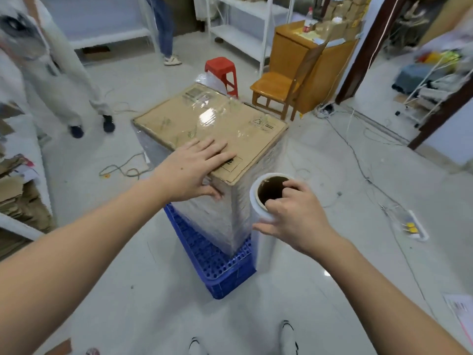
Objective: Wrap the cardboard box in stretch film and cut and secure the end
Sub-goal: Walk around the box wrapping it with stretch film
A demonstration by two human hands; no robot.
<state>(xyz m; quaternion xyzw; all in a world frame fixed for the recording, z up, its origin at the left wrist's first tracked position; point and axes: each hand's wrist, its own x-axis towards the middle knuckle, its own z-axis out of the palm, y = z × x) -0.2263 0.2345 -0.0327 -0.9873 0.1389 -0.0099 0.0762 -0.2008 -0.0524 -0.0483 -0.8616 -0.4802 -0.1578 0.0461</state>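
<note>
Pale glossy floor [294, 290] runs under a tall box [210, 124] standing on a blue crate [225, 275]; film already covers the box's sides and part of its top. Left of the box, a person's legs [64, 80] stand by stacked cardboard [15, 198]. On the box's near top edge lies the left hand [197, 167], fingers straight and spread flat, thumb down on the side face, grasping nothing. Just right of the box's near corner, the right hand [294, 213] grips the upright roll [266, 198] at its top, fingertips hooked into the core, thumb beneath the rim. Behind the box stand a red stool [221, 70] and a chair [284, 85]. Cables [358, 162] and a power strip [412, 226] trail across the floor to the box's right.
</note>
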